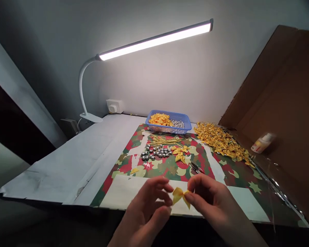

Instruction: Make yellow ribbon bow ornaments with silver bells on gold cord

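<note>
A yellow ribbon bow (178, 194) is pinched at its right side between the thumb and forefinger of my right hand (216, 200). Close by its left loop, my left hand (148, 209) has its fingers curved and apart, with a gap between thumb and fingertips; whether a fingertip touches the ribbon I cannot tell. Just beyond my hands lie a few loose yellow bows (180, 154), a cluster of silver bells (156, 152) and a dark pointed tool (196, 168), partly hidden behind my right hand. Farther back are several gold twist ties (166, 140).
At the wall stands a blue basket (187, 127) holding yellow bows and silver bells. A heap of yellow bows (222, 140) covers the right side, near a white bottle (262, 143) and a cardboard panel (280, 85). A lit lamp (157, 40) hangs overhead, clamped at left.
</note>
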A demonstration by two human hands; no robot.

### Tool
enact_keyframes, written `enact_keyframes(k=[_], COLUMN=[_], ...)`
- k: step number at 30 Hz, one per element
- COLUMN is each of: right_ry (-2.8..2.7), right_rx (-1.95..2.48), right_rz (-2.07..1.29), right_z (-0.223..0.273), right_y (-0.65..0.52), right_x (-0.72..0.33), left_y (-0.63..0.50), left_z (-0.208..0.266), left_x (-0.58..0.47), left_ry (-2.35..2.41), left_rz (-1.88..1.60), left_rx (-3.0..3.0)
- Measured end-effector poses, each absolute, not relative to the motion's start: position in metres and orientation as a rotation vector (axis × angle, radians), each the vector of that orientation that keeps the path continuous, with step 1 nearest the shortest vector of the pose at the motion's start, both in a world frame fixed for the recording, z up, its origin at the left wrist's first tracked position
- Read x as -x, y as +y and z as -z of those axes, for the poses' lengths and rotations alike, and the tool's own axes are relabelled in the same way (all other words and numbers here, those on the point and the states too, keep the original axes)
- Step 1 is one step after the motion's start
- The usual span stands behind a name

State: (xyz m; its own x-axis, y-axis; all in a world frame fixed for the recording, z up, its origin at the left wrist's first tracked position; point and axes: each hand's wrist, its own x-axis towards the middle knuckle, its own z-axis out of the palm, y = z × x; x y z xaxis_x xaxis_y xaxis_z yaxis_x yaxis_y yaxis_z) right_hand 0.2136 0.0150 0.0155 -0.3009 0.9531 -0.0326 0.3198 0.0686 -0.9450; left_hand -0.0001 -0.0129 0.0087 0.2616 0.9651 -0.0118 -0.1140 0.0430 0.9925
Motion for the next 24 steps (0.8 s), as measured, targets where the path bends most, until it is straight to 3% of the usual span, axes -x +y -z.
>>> enact_keyframes(k=[11,24], right_ry=[-1.087,-1.014], right_rx=[0.992,1.159], right_rz=[-1.821,-1.818], right_z=[0.012,0.019], right_y=[0.021,0.019], right_x=[-0.189,-0.185], left_y=[0.002,0.013], left_z=[-0.011,-0.005], left_x=[-0.015,-0.018], left_ry=[0.979,1.066], left_rz=[-1.121,-1.033], left_rx=[-0.833,-0.789])
